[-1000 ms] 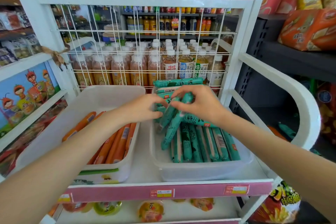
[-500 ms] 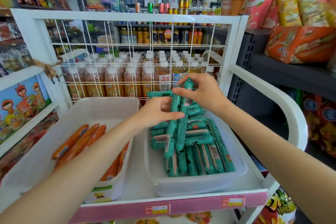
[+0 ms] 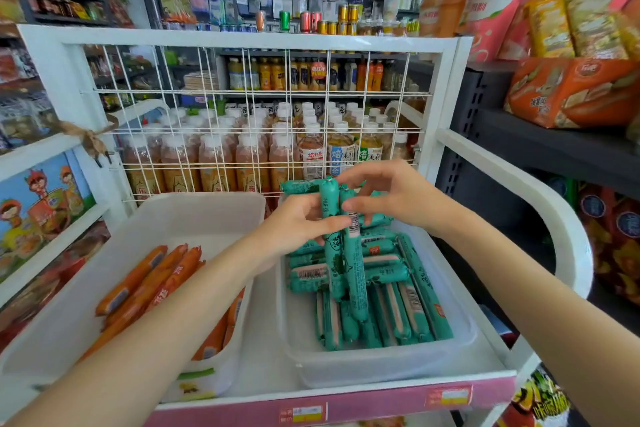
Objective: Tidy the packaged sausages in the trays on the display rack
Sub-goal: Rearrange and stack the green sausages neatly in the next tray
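Two green sausages [image 3: 346, 253] stood nearly upright between my hands, their lower ends down among the packs lying in the clear tray [image 3: 381, 366] on the right of the display rack [image 3: 242, 40]. My left hand [image 3: 298, 225] was curled around the upper part of them, thumb across the front and fingers wrapped behind. My right hand [image 3: 391, 198] met it from the other side, thumb and forefinger pinching the top of the same pair, the remaining fingers arched loosely above. Under them, more green sausages [image 3: 398, 312] lay in the tray: a front row pointing toward me and several crosswise behind it. One more sat crosswise at the back, just behind my fingers. The white tray [image 3: 194, 215] to the left held orange sausages [image 3: 152, 281], partly hidden by my left forearm. Behind the wire grid [image 3: 242, 135] stood bottled drinks [image 3: 249, 156].
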`<move>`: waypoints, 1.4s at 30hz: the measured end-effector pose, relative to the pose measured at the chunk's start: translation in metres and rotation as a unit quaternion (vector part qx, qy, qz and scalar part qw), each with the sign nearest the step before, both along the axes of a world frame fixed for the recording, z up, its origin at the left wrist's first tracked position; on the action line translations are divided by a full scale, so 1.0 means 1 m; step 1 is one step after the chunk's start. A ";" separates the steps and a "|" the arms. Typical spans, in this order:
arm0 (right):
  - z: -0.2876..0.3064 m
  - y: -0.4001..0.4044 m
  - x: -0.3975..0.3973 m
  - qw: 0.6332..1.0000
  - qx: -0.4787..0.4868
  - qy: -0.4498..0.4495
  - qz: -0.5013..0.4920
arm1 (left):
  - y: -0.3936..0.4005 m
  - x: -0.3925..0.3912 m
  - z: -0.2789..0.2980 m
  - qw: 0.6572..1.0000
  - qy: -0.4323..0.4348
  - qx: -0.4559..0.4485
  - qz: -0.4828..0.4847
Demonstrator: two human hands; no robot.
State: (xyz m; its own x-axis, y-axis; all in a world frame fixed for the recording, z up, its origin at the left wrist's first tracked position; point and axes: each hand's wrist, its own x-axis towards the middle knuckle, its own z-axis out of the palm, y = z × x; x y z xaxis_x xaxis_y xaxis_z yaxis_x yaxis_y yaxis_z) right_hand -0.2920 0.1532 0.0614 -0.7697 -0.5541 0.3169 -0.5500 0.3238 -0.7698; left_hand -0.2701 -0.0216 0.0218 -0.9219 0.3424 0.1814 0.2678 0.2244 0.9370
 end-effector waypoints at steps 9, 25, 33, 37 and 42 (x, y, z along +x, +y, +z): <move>0.000 0.006 0.000 1.000 -0.003 -0.017 -0.006 | -0.002 0.001 -0.002 1.000 -0.017 0.017 -0.007; 0.014 0.003 -0.003 0.972 -0.093 -0.213 -0.032 | 0.008 0.002 0.000 1.000 0.012 0.000 -0.015; 0.020 0.007 -0.004 0.963 -0.105 -0.246 -0.032 | 0.008 -0.001 0.001 0.999 0.018 -0.014 -0.026; 0.021 0.006 -0.005 0.967 -0.091 -0.234 -0.047 | 0.008 -0.002 0.002 0.999 0.015 -0.012 -0.027; 0.025 -0.008 -0.006 0.983 -0.069 -0.160 -0.060 | 0.007 -0.006 0.002 0.999 0.013 -0.025 -0.016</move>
